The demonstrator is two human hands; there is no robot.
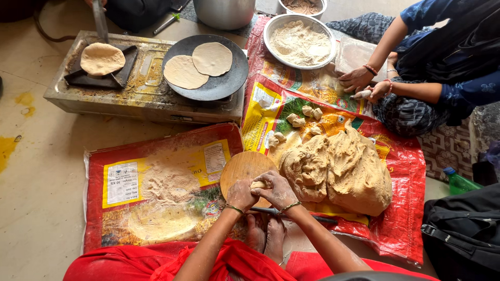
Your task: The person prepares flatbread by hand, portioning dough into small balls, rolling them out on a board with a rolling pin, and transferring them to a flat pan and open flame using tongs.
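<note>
Now both hands, the left hand [242,194] and the right hand [277,190], are curled shut around a small dough ball [258,184] right over the round wooden board [240,167], so I think rolling it gently and evenly between the palms would make it smooth, with the big dough pile [338,169] just to the right.

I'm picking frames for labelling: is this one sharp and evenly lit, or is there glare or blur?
Head view: soft, even daylight with faint shadows; left hand, right hand and dough piece are sharp; mild sheen on the red sack and steel bowl; slight wide-angle bending at the edges.
</note>
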